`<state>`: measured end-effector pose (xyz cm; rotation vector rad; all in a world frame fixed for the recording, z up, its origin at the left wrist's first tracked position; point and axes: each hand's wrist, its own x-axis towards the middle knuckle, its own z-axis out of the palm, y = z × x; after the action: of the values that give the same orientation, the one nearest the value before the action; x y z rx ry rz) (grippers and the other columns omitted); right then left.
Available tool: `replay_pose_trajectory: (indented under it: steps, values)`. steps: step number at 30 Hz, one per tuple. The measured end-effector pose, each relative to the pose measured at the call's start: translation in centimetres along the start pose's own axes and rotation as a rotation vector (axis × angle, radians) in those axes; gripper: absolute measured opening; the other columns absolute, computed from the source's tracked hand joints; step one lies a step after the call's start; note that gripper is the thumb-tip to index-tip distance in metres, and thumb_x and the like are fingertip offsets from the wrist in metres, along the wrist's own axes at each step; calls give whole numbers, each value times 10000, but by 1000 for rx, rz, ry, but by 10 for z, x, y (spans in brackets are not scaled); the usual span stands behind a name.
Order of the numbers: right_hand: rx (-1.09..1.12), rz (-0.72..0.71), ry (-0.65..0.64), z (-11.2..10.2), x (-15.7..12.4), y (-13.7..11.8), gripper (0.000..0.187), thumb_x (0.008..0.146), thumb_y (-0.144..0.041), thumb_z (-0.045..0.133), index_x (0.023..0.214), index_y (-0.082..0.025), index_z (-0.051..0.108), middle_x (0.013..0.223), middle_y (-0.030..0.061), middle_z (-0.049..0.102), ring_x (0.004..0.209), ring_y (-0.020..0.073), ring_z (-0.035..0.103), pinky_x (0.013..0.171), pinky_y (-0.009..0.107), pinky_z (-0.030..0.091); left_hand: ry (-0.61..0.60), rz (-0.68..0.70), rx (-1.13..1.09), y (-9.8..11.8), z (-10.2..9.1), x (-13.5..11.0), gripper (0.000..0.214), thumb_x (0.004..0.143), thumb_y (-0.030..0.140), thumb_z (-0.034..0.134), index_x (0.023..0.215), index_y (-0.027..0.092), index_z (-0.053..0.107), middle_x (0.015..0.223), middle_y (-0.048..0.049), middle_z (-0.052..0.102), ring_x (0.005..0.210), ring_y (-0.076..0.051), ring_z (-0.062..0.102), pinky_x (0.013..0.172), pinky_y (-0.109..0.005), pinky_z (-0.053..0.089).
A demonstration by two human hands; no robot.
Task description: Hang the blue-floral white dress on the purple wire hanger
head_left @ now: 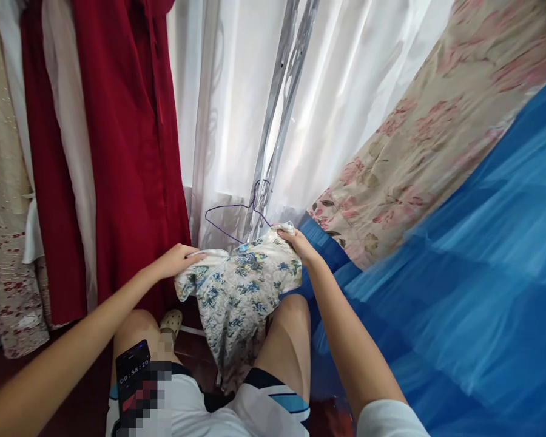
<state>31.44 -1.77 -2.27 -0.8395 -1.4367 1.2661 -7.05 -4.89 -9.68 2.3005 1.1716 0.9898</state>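
Note:
Between my knees hangs a white dress (248, 285) with a blue and green flower print, its lower part falling toward the floor. My left hand (181, 260) is closed on its left upper edge, thumb over the cloth. At the right upper edge, my right hand (296, 241) pinches the same dress near the shoulder. Behind the dress a thin purple hanger (222, 209) shows, its hook pointing up. The hanger's right end passes close to my right fingers; whether they touch it I cannot tell.
Long red dresses (122, 152) and pale garments hang at the left. White curtains (236, 121) stand ahead. A floral curtain-like cloth (404, 158) and blue tulle (473, 291) fill the right. A phone (134, 370) showing a timer lies on my left thigh.

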Motion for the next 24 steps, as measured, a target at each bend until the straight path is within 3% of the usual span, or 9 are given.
replay_pose_trajectory:
  steps: [4,8,12,15,17,20,24]
  values:
    - [15,59,-51,1,-11,-17,438,665,-252,772,1096,-199,718,872,5,754,762,180,682,708,259,520,-119,10,505,-42,-39,14,370,916,476,433,895,248,723,847,-59,674,893,-238,589,831,-333,412]
    - [-27,94,-10,4,-14,-29,287,680,-220,760,961,-168,745,831,31,761,747,190,690,698,265,535,-22,-141,610,-62,-58,54,313,914,388,415,875,258,697,857,-65,680,879,-245,616,783,-322,438]
    - [-29,116,23,10,-17,-31,157,717,-214,733,861,-150,733,787,47,760,695,198,691,674,280,548,222,-134,540,-45,-59,105,296,908,283,419,1006,221,691,965,-95,691,946,-246,629,845,-312,456]
    - [38,142,-8,13,-20,-29,171,748,-196,708,912,-153,720,820,55,767,706,205,703,682,289,563,416,-109,443,-20,-53,133,413,933,224,333,1231,184,616,1183,-116,656,1113,-251,589,947,-321,433]
    - [96,174,-34,13,-21,-25,196,772,-194,690,962,-152,708,829,59,769,709,208,710,686,296,573,528,-134,359,-7,-53,143,424,941,227,319,1247,180,609,1205,-116,653,1122,-256,589,950,-332,436]
    - [182,227,-77,12,-22,-19,229,804,-200,656,1022,-138,689,840,72,770,712,215,720,711,318,586,577,-235,336,-2,-60,145,365,924,254,371,1116,191,675,1116,-132,674,1078,-285,605,909,-362,451]
    - [205,226,-95,10,-22,-14,283,813,-234,659,1081,-144,670,838,73,769,728,232,729,709,347,600,521,-363,264,-11,-77,142,272,845,232,490,974,205,728,950,-119,703,940,-288,641,842,-374,468]
